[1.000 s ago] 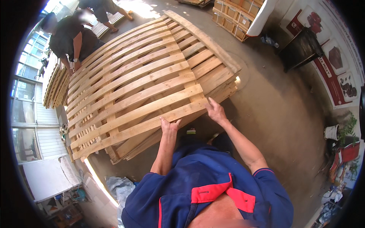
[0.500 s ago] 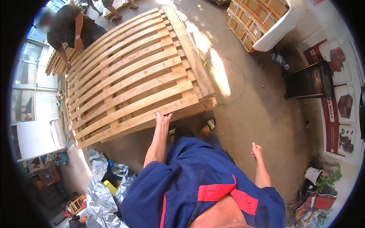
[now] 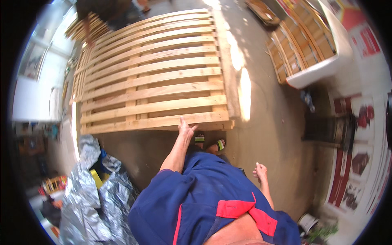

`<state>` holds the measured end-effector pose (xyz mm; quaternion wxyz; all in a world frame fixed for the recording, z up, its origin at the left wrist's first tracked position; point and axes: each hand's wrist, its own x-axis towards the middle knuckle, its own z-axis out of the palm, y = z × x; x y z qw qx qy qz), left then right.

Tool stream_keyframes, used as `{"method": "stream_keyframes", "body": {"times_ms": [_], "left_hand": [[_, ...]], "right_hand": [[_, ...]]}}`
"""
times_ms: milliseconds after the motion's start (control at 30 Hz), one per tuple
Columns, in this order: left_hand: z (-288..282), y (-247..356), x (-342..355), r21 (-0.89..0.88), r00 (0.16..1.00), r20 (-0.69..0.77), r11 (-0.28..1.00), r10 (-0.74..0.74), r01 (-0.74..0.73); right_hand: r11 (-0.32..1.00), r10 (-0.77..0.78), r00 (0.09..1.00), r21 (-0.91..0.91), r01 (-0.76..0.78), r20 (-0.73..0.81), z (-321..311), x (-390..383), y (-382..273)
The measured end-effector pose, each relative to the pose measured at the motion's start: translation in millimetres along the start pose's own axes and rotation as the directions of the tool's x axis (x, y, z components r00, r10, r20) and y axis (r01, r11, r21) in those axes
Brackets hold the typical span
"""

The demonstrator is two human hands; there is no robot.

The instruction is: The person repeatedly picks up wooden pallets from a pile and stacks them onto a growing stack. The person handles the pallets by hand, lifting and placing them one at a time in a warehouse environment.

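A large slatted wooden pallet panel (image 3: 155,100) lies across the top of a stack of similar panels ahead of me. My left hand (image 3: 186,128) is closed on its near edge, right of the middle, with the thumb side over the front slat. Off to the right, my right hand (image 3: 260,171) hangs over the floor with its fingers curled and nothing visible in them. At the far left end a co-worker in dark clothing (image 3: 104,10) reaches down to the panel's far corner. Slats of a lower panel (image 3: 79,79) show past its left side.
Crumpled silver sheeting (image 3: 83,200) lies at the lower left. Strapped wooden crates (image 3: 300,43) stand at the far right, with a black cart-like object (image 3: 326,130) nearer. A plant pot (image 3: 307,222) sits at the lower right. My sandalled feet (image 3: 215,145) are close to the stack.
The top panel has shifted right over the stack and lies squarer to me, uncovering lower slats at its left. My left hand stays on its edge. My view has turned too.
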<state>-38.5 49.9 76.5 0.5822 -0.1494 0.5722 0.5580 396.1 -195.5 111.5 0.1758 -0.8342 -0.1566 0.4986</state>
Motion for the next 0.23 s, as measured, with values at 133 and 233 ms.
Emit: {"method": "stream_keyframes", "body": {"times_ms": [133,233], "left_hand": [[-11.3,-30.8,-15.4,0.189,0.988,0.074,0.975,-0.135,0.119],[-4.5,-60.3,-19.2,0.286,0.967,0.071,0.934,-0.244,0.215]], "right_hand": [[1.000,0.014,0.999,-0.017,-0.013,0.043,-17.0,13.5,-12.3],[0.993,0.111,0.994,-0.034,-0.111,0.001,-33.0,9.0,18.5]]}}
